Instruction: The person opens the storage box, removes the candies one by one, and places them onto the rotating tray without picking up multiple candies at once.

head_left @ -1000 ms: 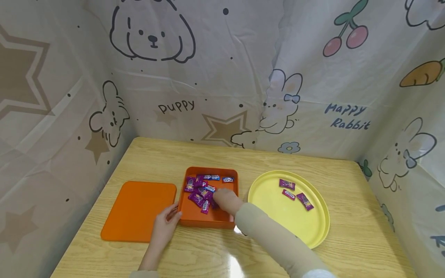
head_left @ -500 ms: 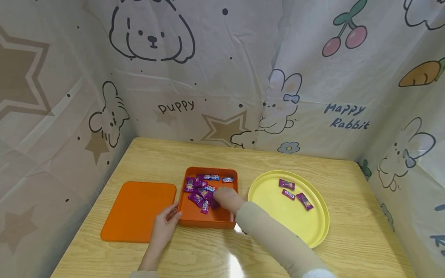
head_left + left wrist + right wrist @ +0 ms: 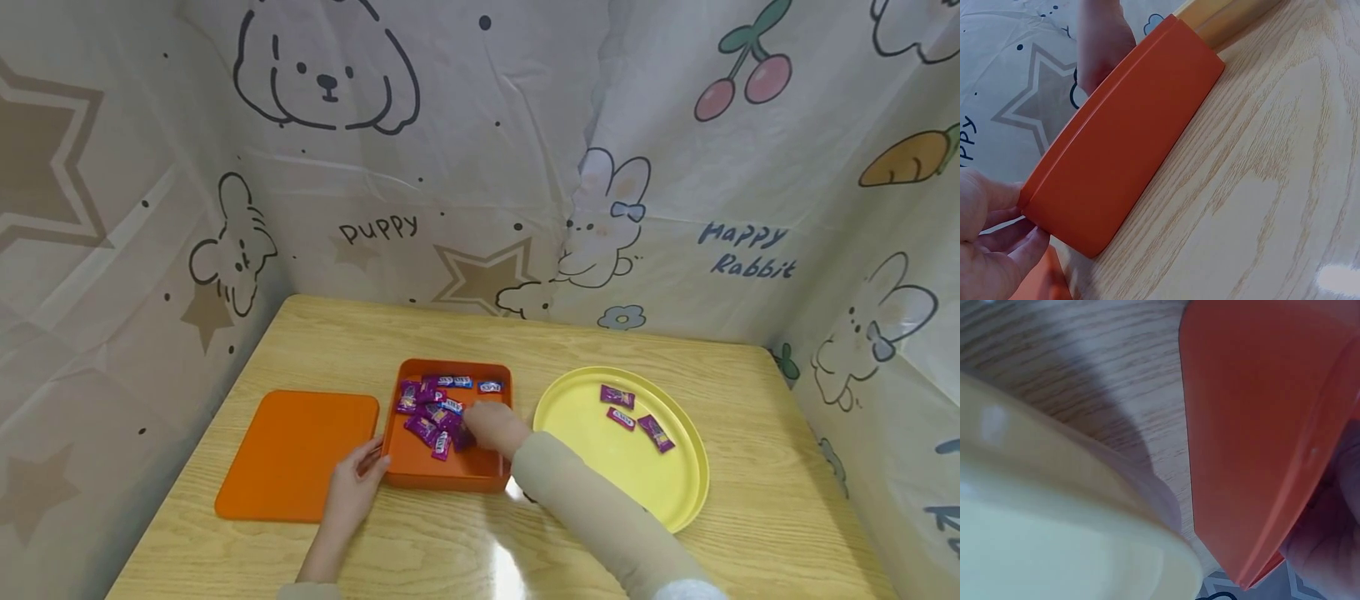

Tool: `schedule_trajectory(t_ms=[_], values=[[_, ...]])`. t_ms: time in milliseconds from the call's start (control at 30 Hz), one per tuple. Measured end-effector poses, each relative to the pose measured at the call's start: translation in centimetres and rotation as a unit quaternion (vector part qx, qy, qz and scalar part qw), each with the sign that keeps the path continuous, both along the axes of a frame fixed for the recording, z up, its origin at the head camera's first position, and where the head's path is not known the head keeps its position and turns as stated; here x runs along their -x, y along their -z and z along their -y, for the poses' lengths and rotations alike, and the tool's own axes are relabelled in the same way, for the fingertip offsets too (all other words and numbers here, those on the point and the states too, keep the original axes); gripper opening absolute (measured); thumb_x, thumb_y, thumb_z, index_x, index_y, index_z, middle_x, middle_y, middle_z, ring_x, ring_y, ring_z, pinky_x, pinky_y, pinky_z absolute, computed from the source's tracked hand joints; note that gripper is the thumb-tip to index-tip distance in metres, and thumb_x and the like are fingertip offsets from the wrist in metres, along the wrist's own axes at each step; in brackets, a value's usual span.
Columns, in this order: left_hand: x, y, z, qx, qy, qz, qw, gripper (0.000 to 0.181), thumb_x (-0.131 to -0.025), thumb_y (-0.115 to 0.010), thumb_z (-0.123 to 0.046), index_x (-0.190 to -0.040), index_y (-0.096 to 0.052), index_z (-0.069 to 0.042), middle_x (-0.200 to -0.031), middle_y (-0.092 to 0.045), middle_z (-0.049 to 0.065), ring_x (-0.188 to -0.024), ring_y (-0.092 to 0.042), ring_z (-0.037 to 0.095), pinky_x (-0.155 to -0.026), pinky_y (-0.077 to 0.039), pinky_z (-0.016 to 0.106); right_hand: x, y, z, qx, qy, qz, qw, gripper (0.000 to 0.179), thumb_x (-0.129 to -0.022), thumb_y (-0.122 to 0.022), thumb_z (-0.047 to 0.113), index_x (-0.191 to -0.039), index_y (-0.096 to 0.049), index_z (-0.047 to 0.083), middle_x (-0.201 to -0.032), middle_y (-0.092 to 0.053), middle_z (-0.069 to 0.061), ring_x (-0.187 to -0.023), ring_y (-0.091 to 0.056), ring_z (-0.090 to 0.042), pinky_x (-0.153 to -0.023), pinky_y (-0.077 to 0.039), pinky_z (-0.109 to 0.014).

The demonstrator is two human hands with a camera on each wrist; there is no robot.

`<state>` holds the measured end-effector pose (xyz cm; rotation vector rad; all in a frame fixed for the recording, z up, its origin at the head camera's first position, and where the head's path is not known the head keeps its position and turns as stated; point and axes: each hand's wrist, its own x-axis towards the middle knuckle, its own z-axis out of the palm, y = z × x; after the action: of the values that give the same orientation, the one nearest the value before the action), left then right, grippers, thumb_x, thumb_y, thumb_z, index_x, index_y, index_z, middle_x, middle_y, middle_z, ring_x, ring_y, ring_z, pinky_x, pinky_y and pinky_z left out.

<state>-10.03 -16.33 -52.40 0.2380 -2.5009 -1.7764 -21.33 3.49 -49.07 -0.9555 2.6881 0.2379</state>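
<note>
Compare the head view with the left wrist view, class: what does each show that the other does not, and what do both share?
Only the head view: candies inside the box, three more on the yellow tray, and the words "Happy Rabbit".

Only the left wrist view: the box's near wall seen broadly, from rim to table; the head view gives just a thin strip.

Both: the box, the left grip touching its corner, the right grip, the orange lid, the tray, the table and the patterned cloth.
</note>
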Motion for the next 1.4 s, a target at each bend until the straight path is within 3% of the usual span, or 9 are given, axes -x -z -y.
schedule_trajectory(t_ms=[167, 633, 900, 1067, 1233, 1400], values=[[0.1, -0.2, 0.0, -0.002, -0.004, 0.003, 1.0000, 0.039, -0.090, -0.057, -0.007, -0.125, -0.050, 0.008, -0.121, -0.054, 0.027, -0.110, -0.054, 0.037, -0.091, -0.047, 0.039, 0.0, -0.3, -0.1, -0.007, 0.011, 0.022, 0.9997, 0.008, -0.078, -0.067, 0.008, -0.082, -0.061, 0.012, -0.087, -0.063, -0.004, -0.081, -0.060, -0.018, -0.073, -0.054, -0.030], [0.1, 0.1, 0.0, -0.009, -0.007, -0.003, 0.9999, 0.038, -0.089, -0.057, -0.004, -0.124, -0.050, 0.009, -0.120, -0.054, 0.028, -0.110, -0.053, 0.038, -0.090, -0.047, 0.038, -0.2, 0.3, -0.3, 0.004, -0.006, 0.014, 0.9999, 0.008, -0.082, -0.065, 0.006, -0.088, -0.063, 0.010, -0.090, -0.063, -0.006, -0.085, -0.060, -0.019, -0.078, -0.053, -0.029], [0.1, 0.0, 0.1, -0.009, -0.007, 0.014, 0.9998, 0.039, -0.090, -0.057, -0.006, -0.125, -0.050, 0.008, -0.122, -0.053, 0.027, -0.113, -0.052, 0.037, -0.092, -0.046, 0.037, 0.2, 0.6, -0.6, 0.046, -0.025, -0.011, 0.9985, 0.006, -0.080, -0.065, 0.008, -0.084, -0.061, 0.008, -0.085, -0.063, -0.007, -0.082, -0.061, -0.021, -0.073, -0.054, -0.031], [0.0, 0.0, 0.1, -0.010, -0.006, 0.014, 0.9998, 0.039, -0.090, -0.056, -0.007, -0.126, -0.049, 0.008, -0.123, -0.053, 0.027, -0.113, -0.052, 0.037, -0.092, -0.045, 0.037, 0.9, -0.3, -0.8, 0.084, -0.030, -0.003, 0.9960, 0.013, -0.073, -0.071, 0.009, -0.082, -0.061, 0.006, -0.080, -0.063, -0.007, -0.079, -0.061, -0.021, -0.071, -0.054, -0.030], [0.0, 0.0, 0.1, -0.013, -0.007, 0.014, 0.9998, 0.039, -0.090, -0.057, -0.006, -0.125, -0.049, 0.009, -0.122, -0.052, 0.028, -0.113, -0.052, 0.038, -0.092, -0.046, 0.037, 1.9, -1.9, -1.6, 0.150, 0.025, 0.038, 0.9877, 0.022, -0.076, -0.070, 0.008, -0.093, -0.059, 0.000, -0.087, -0.059, -0.009, -0.082, -0.057, -0.021, -0.074, -0.052, -0.031], [0.0, 0.1, 0.1, -0.017, -0.009, 0.011, 0.9998, 0.039, -0.090, -0.057, -0.005, -0.125, -0.049, 0.009, -0.122, -0.053, 0.028, -0.112, -0.052, 0.038, -0.092, -0.046, 0.037, 2.9, -3.1, -3.4, 0.240, 0.092, 0.057, 0.9648, 0.023, -0.074, -0.070, 0.002, -0.091, -0.055, -0.003, -0.085, -0.054, -0.011, -0.076, -0.051, -0.020, -0.067, -0.050, -0.032]])
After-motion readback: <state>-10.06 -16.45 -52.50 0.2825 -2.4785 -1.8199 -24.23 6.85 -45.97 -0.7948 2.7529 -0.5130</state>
